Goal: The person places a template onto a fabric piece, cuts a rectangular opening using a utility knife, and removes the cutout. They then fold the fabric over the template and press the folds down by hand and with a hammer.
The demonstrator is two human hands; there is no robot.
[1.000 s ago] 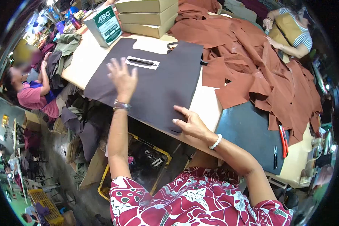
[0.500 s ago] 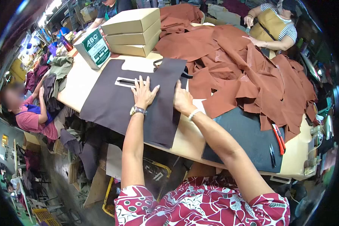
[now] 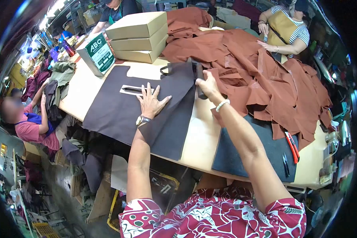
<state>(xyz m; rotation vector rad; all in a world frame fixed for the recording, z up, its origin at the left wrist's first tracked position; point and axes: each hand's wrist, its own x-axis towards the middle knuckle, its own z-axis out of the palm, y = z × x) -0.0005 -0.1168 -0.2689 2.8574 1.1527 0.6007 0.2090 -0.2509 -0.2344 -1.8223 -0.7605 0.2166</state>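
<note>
My left hand [image 3: 151, 102] lies with fingers spread on a large dark brown fabric panel [image 3: 107, 107]. Just above its fingertips is a white-edged slot [image 3: 131, 90] with a dark strip in it. At the panel's right edge my right hand [image 3: 208, 85] is closed on a dark piece [image 3: 200, 79], too blurred to identify, which stands beside the upper right corner. A small black loop [image 3: 165, 70] shows at the panel's top edge. Reddish-brown fabric [image 3: 265, 79] is heaped right of my right hand.
Stacked cardboard boxes [image 3: 137, 37] and a green-and-white ABC box [image 3: 96, 54] stand at the back left. A red cutter [image 3: 292, 146] and a dark pen-like tool [image 3: 286, 164] lie on a dark mat [image 3: 242, 146]. Co-workers are at the left, back and upper right.
My right hand has moved right and up from the panel's edge and now grips the dark piece. The panel's right part has shifted. My left hand has stayed nearly in place.
</note>
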